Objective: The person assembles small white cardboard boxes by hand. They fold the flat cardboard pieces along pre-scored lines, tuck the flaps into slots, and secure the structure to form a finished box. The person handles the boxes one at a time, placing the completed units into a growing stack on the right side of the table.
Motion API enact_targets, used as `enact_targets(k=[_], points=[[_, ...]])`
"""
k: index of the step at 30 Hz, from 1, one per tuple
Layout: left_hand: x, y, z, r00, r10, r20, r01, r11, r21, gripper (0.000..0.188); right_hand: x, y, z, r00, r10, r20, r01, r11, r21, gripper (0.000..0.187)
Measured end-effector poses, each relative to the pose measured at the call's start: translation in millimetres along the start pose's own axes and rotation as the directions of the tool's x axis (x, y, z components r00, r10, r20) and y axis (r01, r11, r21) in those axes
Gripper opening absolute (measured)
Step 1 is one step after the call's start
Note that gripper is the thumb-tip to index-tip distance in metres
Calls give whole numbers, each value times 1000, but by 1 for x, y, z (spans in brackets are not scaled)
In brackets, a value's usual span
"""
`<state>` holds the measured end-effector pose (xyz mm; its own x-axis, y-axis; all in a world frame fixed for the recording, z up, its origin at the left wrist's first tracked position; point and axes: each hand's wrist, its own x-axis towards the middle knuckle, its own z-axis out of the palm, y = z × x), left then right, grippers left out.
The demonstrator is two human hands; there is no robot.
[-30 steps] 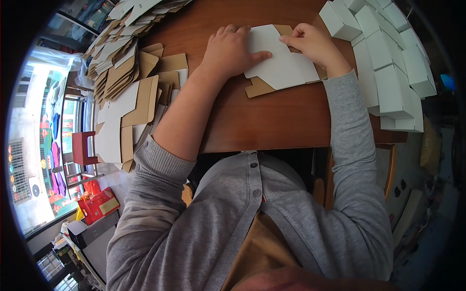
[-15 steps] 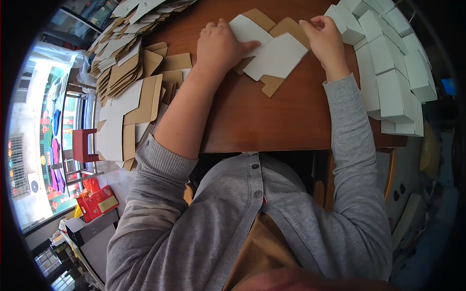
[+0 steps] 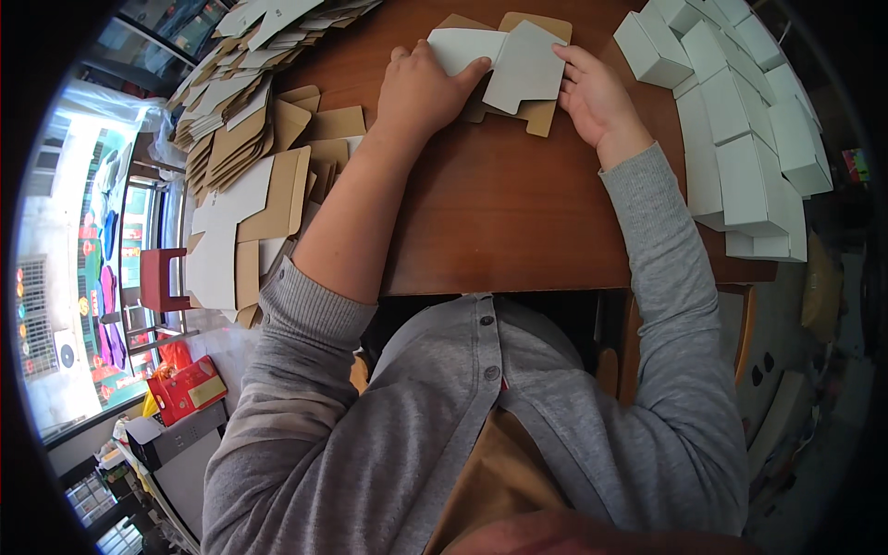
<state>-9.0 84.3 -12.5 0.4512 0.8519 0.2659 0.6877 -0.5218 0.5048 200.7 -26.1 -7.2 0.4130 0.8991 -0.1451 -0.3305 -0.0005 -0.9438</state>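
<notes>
White and brown cardboard made up the half-folded blank (image 3: 526,70) in front of you, lying on the table (image 3: 518,213) well back from its near edge, about midway between the left and right edges. Your left hand (image 3: 423,89) lay over the blank's left end, its thumb wide apart from the fingers and reaching across the white panel. Your right hand (image 3: 597,100) touched the blank's right side with its fingertips; whether they pinched it, you could not tell. Flat blanks (image 3: 229,208) were piled toward the table's left edge, and white boxes (image 3: 747,171) stood stacked along the right edge, reaching toward the near right corner.
</notes>
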Motion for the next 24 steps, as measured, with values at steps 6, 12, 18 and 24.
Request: enact_targets(k=[6, 12, 18, 24], points=[[-4, 5, 0, 998, 64, 26, -63, 997, -44, 82, -5, -3, 8, 1000, -19, 13, 19, 999, -29, 61], [-9, 18, -11, 998, 55, 6, -54, 992, -115, 75, -1, 0, 6, 1000, -25, 17, 25, 999, 23, 63], [-16, 25, -12, 968, 170, -187, -208, 957, -204, 75, -8, -7, 12, 998, -52, -34, 49, 997, -67, 66], [-22, 38, -28, 966, 246, -84, -260, 901, -348, 84, -15, -21, 9, 988, -30, 152, 47, 993, -111, 69]])
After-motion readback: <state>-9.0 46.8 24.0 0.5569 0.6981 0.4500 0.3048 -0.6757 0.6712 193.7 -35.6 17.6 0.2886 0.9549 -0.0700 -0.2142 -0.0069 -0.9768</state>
